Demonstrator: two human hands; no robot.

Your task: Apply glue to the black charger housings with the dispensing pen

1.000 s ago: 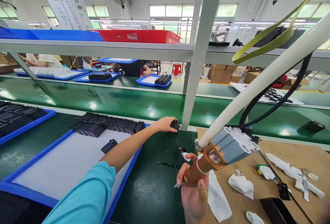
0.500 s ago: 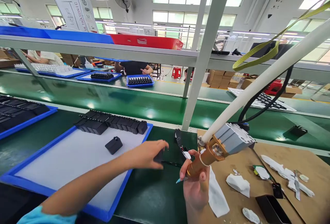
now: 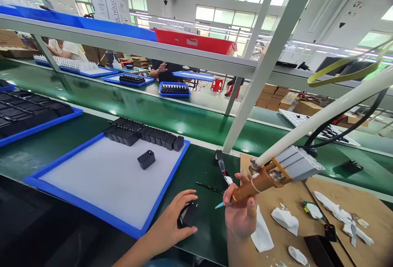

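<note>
Before me runs the green desk (image 3: 211, 234), with a blue-rimmed tray (image 3: 101, 189) on it and black cases (image 3: 147, 134) lined along the tray's far edge. To its right, the right hand (image 3: 241, 218), palm up, curls its fingers round a gold-brown dispenser (image 3: 260, 185). The left hand (image 3: 168, 226), half closed, has a black box (image 3: 190, 214) between thumb and fingers, beside the tray's near corner; whether it touches the desk, I can't tell.
</note>
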